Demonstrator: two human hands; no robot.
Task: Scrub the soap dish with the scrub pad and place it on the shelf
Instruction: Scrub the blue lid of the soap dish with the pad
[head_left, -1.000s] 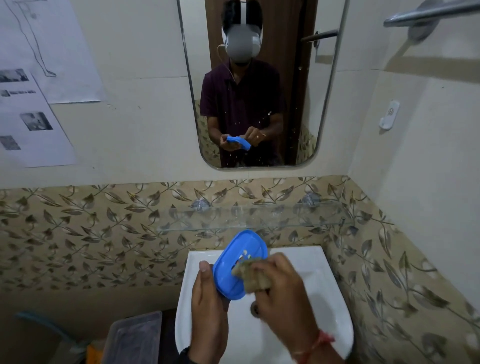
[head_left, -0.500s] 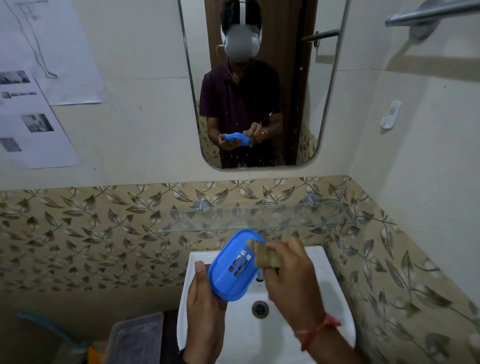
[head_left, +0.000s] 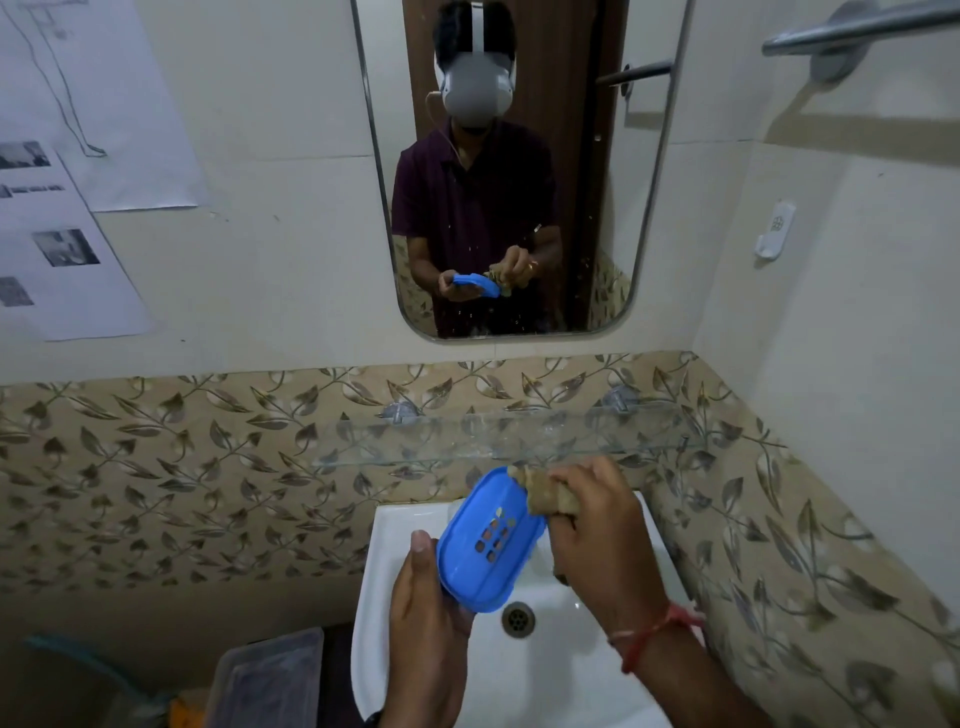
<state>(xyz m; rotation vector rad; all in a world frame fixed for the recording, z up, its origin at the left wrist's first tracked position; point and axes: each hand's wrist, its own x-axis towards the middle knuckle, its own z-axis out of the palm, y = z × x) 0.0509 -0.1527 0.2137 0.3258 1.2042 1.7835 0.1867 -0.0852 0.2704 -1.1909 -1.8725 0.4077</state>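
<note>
The blue oval plastic soap dish (head_left: 491, 545) hangs over the white ceramic sink (head_left: 571, 670), tilted with its slotted face towards the person. Its long axis runs from about 7 o'clock up to 1 o'clock. The left hand (head_left: 426, 618) grips the low end at 7 o'clock, its fingers curled beneath the dish and its thumb lying up along the left rim. The right hand (head_left: 597, 540) is closed round a worn tan scrub pad (head_left: 545, 496) and presses it onto the high end at 1 o'clock, against the rim.

The clear glass shelf (head_left: 498, 441) runs across the leaf-patterned tiles at 12 o'clock, just beyond the dish's upper tip and a little above it. I judge the scrubbing to be in hand, with the placing not yet begun. As the left hand alone carries the dish, the move to the shelf looks like a short push straight ahead and up, once the pad is clear of the top end.
</note>
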